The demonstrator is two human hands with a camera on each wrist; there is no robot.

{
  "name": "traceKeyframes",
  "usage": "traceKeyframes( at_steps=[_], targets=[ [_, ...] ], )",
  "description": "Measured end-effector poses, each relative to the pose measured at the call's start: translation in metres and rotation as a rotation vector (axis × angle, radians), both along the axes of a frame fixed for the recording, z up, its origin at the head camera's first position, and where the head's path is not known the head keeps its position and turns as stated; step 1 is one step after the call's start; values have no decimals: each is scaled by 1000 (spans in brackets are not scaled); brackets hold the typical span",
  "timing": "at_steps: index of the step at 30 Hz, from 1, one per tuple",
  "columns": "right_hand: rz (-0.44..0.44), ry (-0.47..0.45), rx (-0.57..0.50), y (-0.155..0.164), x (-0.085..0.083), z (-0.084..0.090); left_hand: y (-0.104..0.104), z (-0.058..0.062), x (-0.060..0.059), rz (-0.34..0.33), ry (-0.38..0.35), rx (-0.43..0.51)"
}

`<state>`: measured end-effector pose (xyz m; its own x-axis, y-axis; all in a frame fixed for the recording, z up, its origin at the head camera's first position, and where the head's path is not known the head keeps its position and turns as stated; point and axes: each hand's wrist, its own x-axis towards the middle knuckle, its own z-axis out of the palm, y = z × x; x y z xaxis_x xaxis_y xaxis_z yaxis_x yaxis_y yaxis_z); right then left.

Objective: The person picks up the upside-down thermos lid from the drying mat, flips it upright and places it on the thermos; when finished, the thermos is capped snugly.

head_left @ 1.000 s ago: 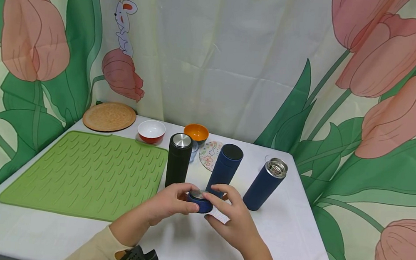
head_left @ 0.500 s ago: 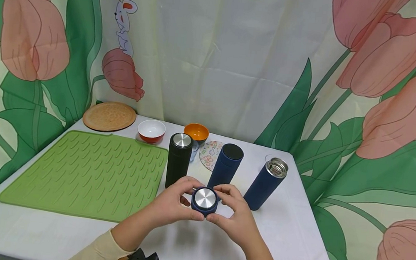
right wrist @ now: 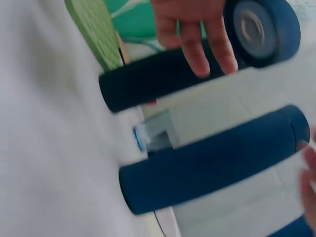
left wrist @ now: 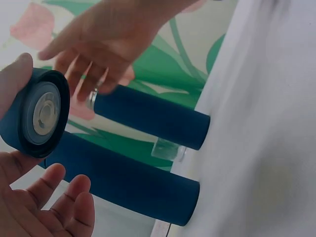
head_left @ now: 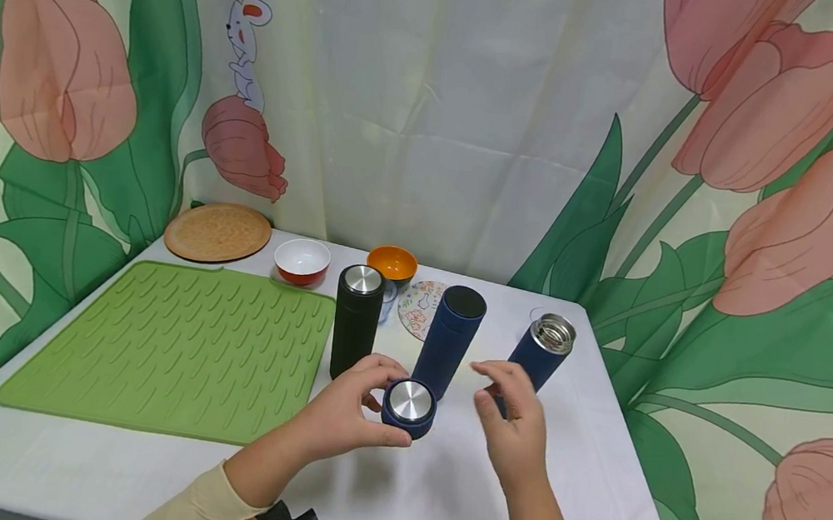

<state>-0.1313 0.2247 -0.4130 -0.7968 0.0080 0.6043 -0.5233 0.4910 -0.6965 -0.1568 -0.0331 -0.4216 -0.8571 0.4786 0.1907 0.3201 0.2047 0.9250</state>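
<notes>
My left hand (head_left: 349,411) grips a dark blue thermos lid (head_left: 410,402) by its side, thumb in front, with the brushed silver top facing up. In the left wrist view its hollow underside, with a pale round centre, shows. My right hand (head_left: 519,427) holds nothing; its fingers are loosely bent in front of an uncapped blue thermos (head_left: 541,357) with a bare steel mouth, overlapping its lower part in the head view. Behind the lid stands a capped blue thermos (head_left: 450,339). A black thermos (head_left: 356,325) with a silver top is upright to its left.
A green ridged mat (head_left: 174,354) covers the table's left side. Along the back are a round wooden board (head_left: 218,232), a red bowl with white inside (head_left: 302,259), an orange bowl (head_left: 392,263), a small clear cup (head_left: 388,301) and a patterned round mat (head_left: 419,309).
My right hand has let go of the lid and moved right, towards the uncapped thermos. The lid was turned silver side up and now stays in my left hand.
</notes>
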Motion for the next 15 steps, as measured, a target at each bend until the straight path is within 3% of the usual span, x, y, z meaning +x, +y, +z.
traceKeyframes(
  at_steps=[3,5,9,12,15],
  targets=[
    [-208,116,-93,14,-6,-2,0,-1,0,-1,-7,-2],
    [-339,95,-134,23,-13,-5,1,-2,0,-2,-7,-5],
    [-490,-147,-178,43,-28,-13,3,-3,0,-5,-7,-9],
    [-487,-371,-170,54,-40,-21,6,-3,1,-12,-4,-13],
    [-450,-530,-133,63,-48,-28,10,-2,3,-24,-5,-14]
  ],
)
